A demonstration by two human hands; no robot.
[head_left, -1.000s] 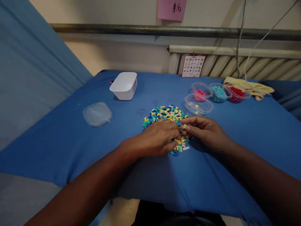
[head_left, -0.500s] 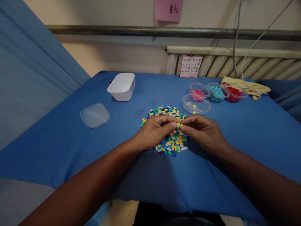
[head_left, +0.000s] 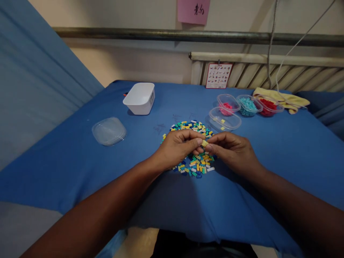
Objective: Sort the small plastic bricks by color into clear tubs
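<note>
Between my two hands is a small pale-yellow building brick (head_left: 204, 143); whether it is one piece or several joined I cannot tell. My left hand (head_left: 179, 147) pinches it from the left with thumb and forefinger. From the right, the thumb and fingers of my right hand (head_left: 233, 148) close on it too. Beneath the hands lies a loose pile of small building bricks (head_left: 198, 168) in yellow, white, green and blue, partly covered by my fingers. A clear plastic tub (head_left: 232, 123) just beyond my right hand holds a few yellow bricks.
Tubs of pink bricks (head_left: 226, 108), turquoise bricks (head_left: 247, 106) and red bricks (head_left: 267, 106) stand at the back right, by a yellow cloth (head_left: 288, 99). A white box (head_left: 139, 99) and stacked clear lids (head_left: 109, 132) are to the left. A blue cloth (head_left: 80, 161) covers the table.
The yellow brick has tilted between my fingertips, its right end now lower. Both hands stay in nearly the same place.
</note>
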